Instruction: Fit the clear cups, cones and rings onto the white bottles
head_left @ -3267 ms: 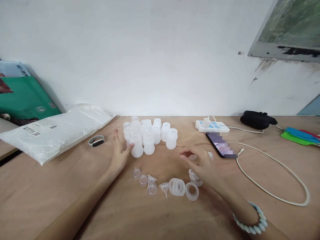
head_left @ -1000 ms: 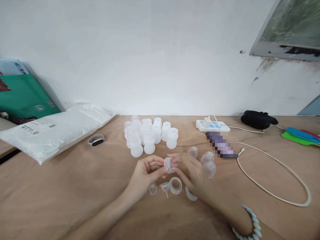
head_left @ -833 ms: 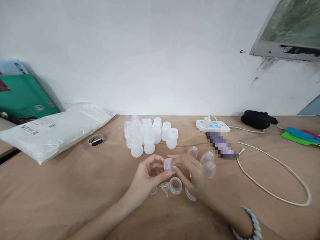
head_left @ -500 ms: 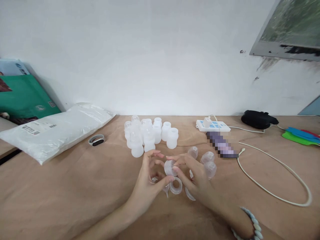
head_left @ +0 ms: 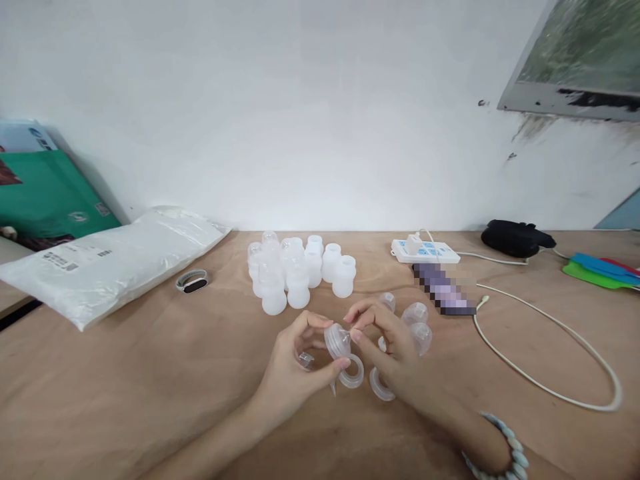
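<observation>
Between my hands is a clear baby bottle screw ring with a clear nipple standing out of its right side. My left hand is closed around the ring, thumb below and fingers above. The fingertips of my right hand pinch the nipple's tip. On the table under them lie a loose ring and a second ring, partly covered by my right hand. A pointed clear piece shows below my left thumb. Clear dome caps lie beyond my right hand.
Several white baby bottles stand behind my hands, some capped with domes. A wristband and a white plastic parcel lie left. On the right are a power strip, a phone, a looped cable and a black case.
The ring has tilted, and the nipple now shows pulled out towards the right. My right fingers have moved slightly right, from the ring's face to the nipple's tip.
</observation>
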`<state>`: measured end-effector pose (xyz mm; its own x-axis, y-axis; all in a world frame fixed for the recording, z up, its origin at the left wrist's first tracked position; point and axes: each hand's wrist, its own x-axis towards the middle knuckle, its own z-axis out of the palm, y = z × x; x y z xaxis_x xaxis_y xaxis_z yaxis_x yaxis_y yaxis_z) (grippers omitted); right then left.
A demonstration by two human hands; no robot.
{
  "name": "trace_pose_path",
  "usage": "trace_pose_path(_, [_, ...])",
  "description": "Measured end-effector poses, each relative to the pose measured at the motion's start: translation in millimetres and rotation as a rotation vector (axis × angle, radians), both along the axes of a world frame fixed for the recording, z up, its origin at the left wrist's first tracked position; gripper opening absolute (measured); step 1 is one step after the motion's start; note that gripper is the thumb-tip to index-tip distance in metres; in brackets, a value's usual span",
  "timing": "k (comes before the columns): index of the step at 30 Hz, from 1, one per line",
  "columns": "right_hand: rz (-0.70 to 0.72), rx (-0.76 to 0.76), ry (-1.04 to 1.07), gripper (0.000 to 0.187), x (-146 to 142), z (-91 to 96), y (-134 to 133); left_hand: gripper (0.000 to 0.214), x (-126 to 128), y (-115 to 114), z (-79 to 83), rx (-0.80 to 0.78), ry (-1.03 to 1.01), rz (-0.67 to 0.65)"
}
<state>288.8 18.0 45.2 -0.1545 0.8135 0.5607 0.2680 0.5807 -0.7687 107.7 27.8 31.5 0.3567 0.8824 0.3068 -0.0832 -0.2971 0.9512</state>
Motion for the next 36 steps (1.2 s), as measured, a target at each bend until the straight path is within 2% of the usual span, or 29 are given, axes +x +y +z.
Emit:
trace_pose_path(3, [0.063,-0.088,0.092,0.018,-0.2,4.7,-0.9,0.031,0.1,-0.4,1.5,0.034,0.023,0.022])
trace_pose_path(7, [0.085,-0.132,0.159,0.02,-0.3,5.1,-0.1,0.031,1.1,-1.9,4.7,0.074,0.049,0.06])
trace_pose_path(18, [0.084,-0.087,0.197,0.02,2.6,-2.1,1.3,0.034,-0.6,-4.0,8.6,0.068,0.074,0.06])
trace_pose_path(23, [0.015,-0.039,0.159,0.021,3.6,-0.3,0.9,0.034,-1.8,-2.7,6.2,0.077,0.08,0.068])
trace_pose_path(28, [0.034,-0.022,0.133,0.022,4.5,2.1,2.5,0.03,-1.7,-2.2,5.7,0.022,0.06,0.041])
trace_pose_path(33, [0.151,-0.133,0.119,0.013,8.9,0.5,5.8,0.028,-3.5,1.1,2.1,-0.065,0.03,0.018])
trace_pose_path(34, [0.157,-0.149,0.097,0.016,9.8,0.4,5.8,0.028,-3.5,1.7,1.3,-0.077,0.03,0.015])
trace_pose_path(36, [0.156,-0.132,0.006,0.039,11.0,1.1,5.2,0.028,-2.8,2.3,-0.1,-0.097,0.041,-0.006])
